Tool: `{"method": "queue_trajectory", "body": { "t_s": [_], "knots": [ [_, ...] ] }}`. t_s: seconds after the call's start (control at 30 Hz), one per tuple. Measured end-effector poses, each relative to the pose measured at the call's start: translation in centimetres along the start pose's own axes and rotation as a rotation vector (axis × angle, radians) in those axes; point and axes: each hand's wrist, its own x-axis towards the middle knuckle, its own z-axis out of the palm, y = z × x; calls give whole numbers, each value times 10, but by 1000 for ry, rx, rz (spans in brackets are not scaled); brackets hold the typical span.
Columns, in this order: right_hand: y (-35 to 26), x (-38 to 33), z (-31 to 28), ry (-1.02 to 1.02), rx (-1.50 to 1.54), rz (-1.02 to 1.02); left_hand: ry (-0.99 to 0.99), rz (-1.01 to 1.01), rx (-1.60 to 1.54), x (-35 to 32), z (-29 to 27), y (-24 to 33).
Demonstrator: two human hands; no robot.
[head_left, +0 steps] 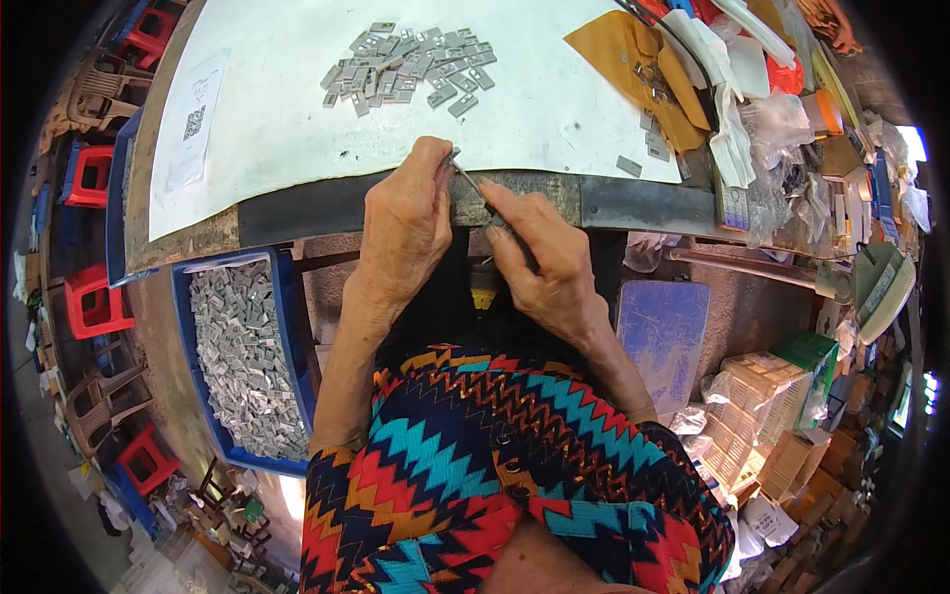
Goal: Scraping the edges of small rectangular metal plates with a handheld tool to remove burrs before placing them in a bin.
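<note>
Just past the table's near edge, my left hand (pixel 409 220) is closed on a small grey metal piece (pixel 452 154), mostly hidden by the fingers. In my right hand (pixel 546 247) is a thin metal tool (pixel 468 181) with a dark handle. Its tip meets or nearly meets the piece; whether it is a file or a blade I cannot tell. Beyond my hands, a loose pile of small grey rectangular metal pieces (pixel 406 67) lies on the white sheet (pixel 287 119) covering the table. Several similar pieces (pixel 629 165) lie toward the right.
A blue bin (pixel 184 342) full of grey pieces stands below the table at left. Brown paper (pixel 618 49) with dark bits and a clutter of plastic bags (pixel 777 129) crowd the table's right. A blue board (pixel 661 342) and a plastic crate (pixel 757 396) sit lower right.
</note>
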Motion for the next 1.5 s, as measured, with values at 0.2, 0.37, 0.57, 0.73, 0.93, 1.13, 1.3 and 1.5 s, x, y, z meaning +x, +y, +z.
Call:
{"method": "queue_trajectory", "body": {
  "t_s": [0.2,0.37,0.57,0.73,0.93,1.13,1.3,1.5],
  "knots": [
    [-6,-5,4,8,-95,31,19,116,138,-5,1,-6],
    [-12,-9,3,-16,80,117,79,150,36,-9,2,-7],
    [-17,-7,-4,-60,365,399,93,143,-14,-13,7,-10],
    [-7,-6,-4,-95,400,494,11,109,54,-5,8,-9],
    [-7,-10,-12,-140,470,554,-57,-362,-586,19,-7,-19],
    [3,-21,-16,-124,602,636,-97,-542,-1019,46,-5,-28],
    [7,-24,-15,-138,619,664,-101,-354,-468,58,16,-49],
    [8,-22,-15,-166,576,677,22,1,343,60,40,-41]
  ]
}}
